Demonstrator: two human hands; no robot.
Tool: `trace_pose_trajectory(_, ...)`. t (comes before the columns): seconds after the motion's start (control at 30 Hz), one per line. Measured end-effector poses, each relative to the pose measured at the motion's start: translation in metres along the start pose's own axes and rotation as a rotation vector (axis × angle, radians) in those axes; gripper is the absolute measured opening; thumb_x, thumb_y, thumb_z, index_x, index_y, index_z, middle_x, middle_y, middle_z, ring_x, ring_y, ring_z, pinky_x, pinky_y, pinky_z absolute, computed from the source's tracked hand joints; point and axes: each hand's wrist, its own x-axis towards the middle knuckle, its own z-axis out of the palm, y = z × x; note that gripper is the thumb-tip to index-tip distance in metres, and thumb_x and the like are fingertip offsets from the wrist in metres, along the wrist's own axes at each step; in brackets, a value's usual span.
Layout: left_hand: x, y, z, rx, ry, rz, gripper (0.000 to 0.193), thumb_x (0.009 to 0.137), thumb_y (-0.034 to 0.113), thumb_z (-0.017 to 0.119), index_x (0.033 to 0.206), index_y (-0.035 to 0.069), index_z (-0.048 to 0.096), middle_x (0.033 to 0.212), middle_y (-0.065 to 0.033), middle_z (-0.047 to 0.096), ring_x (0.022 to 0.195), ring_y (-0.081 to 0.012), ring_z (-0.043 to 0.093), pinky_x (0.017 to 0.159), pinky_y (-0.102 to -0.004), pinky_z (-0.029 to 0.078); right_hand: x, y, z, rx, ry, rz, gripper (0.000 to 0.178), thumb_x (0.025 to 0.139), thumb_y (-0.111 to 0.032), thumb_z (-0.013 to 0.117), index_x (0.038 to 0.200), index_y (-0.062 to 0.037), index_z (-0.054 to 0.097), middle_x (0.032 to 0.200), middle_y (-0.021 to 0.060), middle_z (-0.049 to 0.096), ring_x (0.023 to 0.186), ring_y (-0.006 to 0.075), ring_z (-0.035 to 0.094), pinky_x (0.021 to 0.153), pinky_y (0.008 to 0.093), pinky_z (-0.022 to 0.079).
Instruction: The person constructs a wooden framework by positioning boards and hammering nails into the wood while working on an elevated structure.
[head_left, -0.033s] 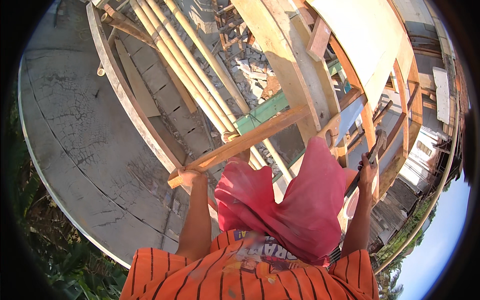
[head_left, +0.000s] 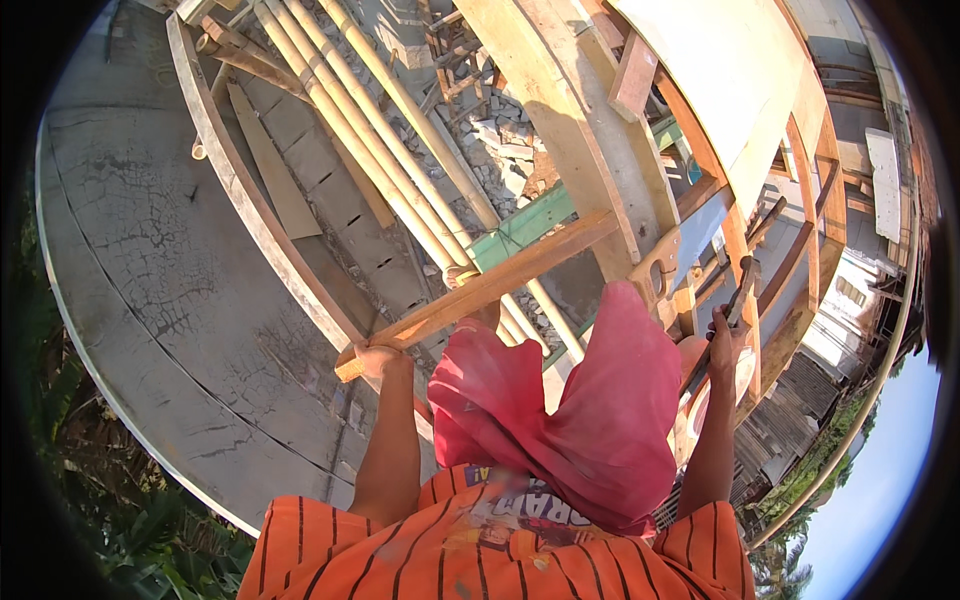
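My left hand (head_left: 378, 360) is wrapped round the near end of a wooden beam (head_left: 490, 288), which runs up and to the right across my legs. The beam's far end rests by a wide pale plank (head_left: 575, 130). On the right side my right hand (head_left: 724, 340) is closed on a hammer (head_left: 745, 285). Its dark head points up, and part of the handle shows below my fist. Between the beam and the hammer lies a handsaw (head_left: 705, 232) with a wooden handle, its blade against the timber frame.
Bamboo poles (head_left: 375, 140) run past the beam on the left, above broken rubble (head_left: 505, 150). A curved-looking board edge (head_left: 235, 200) borders a cracked grey slab (head_left: 170, 280). A green plank (head_left: 525, 228) crosses behind the beam. Pale plywood (head_left: 735, 75) covers the frame at upper right.
My right hand and the hammer have shifted slightly left and down. My right knee has lowered a little, uncovering more of the saw's handle. The left hand and beam stay nearly still.
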Motion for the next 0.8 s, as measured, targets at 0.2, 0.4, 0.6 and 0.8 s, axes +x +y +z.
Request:
trace_pose_trajectory(0.2, 0.022, -0.003, -0.01, 0.082, -0.036, -0.011, 0.038, 0.078, 0.032, 0.059, 0.101, 0.002, 0.056, 0.099, -0.0086, 0.057, 0.09, -0.0249, 0.058, 0.081, -0.0358, 0.047, -0.041, 0.038, 0.045, 0.014, -0.135, 0.018, 0.018, 0.09, -0.021, 0.064, 0.092, -0.0055, 0.056, 0.068, -0.0021, 0.051, 0.058, 0.0066, 0.047, 0.053, 0.0247, 0.038)
trace_pose_trajectory(0.4, 0.022, -0.008, -0.009, 0.094, -0.056, 0.019, 0.038, 0.084, 0.039, 0.052, 0.106, 0.007, 0.052, 0.108, -0.0081, 0.054, 0.102, -0.0233, 0.054, 0.087, -0.0396, 0.045, -0.042, 0.085, 0.064, -0.024, 0.019, -0.064, 0.022, 0.087, -0.021, 0.066, 0.095, -0.0034, 0.056, 0.071, 0.0019, 0.054, 0.062, 0.0117, 0.051, 0.059, 0.0281, 0.043)
trace_pose_trajectory(0.6, 0.015, 0.0, -0.014, 0.12, -0.171, 0.002, 0.048, 0.087, 0.048, 0.048, 0.111, 0.006, 0.049, 0.109, -0.0106, 0.053, 0.102, -0.0277, 0.054, 0.084, -0.0423, 0.047, -0.009, 0.12, 0.095, -0.063, 0.188, -0.158, 0.024, 0.087, -0.021, 0.066, 0.097, -0.0005, 0.058, 0.086, 0.0091, 0.059, 0.081, 0.0212, 0.056, 0.077, 0.0349, 0.044)
trace_pose_trajectory(0.8, -0.063, -0.007, -0.05, 0.708, -0.432, -0.058, 0.069, 0.083, 0.058, 0.061, 0.12, 0.001, 0.049, 0.106, -0.0141, 0.056, 0.097, -0.0292, 0.054, 0.082, -0.043, 0.047, 0.002, 0.139, 0.113, 0.109, 0.187, -0.095, 0.021, 0.089, -0.02, 0.067, 0.094, -0.0013, 0.059, 0.08, 0.0054, 0.061, 0.074, 0.0143, 0.056, 0.071, 0.0302, 0.046)
